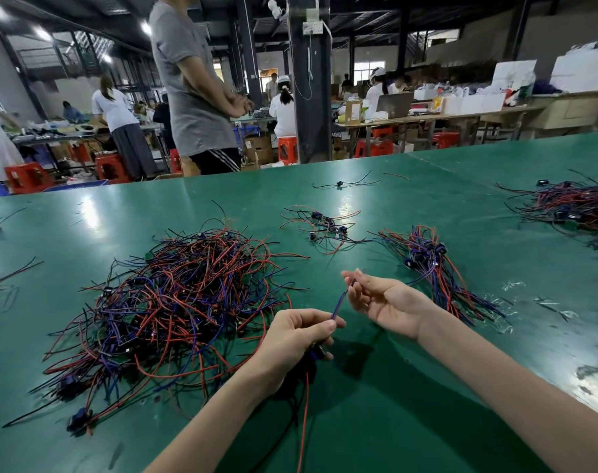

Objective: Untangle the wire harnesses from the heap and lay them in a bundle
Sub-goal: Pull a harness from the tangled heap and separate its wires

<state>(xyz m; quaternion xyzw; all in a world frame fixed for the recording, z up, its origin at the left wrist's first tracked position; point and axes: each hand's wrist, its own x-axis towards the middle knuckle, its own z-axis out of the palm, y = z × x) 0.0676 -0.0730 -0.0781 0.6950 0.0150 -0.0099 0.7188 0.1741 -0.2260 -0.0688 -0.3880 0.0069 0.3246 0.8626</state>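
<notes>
A tangled heap (175, 302) of red, blue and black wires lay on the green surface (376, 421), just to the left of the worker's left hand (297, 332). That hand was curled round a wire harness (340, 303), pinching its blue lead between thumb and forefinger, with a dark connector tucked under the lower fingers and a red lead (306, 404) trailing down towards the worker. The blue lead ran up and to the right into the right hand (383, 298), which was turned palm up, its fingertips (354, 279) closed on the lead's far end. Both hands were raised above the surface, near each other but apart. Beyond the right hand and to its right, the bundle (437, 268) of sorted harnesses lay lined up on the surface. A small loose cluster (321, 223) lay farther back, beyond both hands, and another pile (577, 206) lay well off to the right of the right hand.
</notes>
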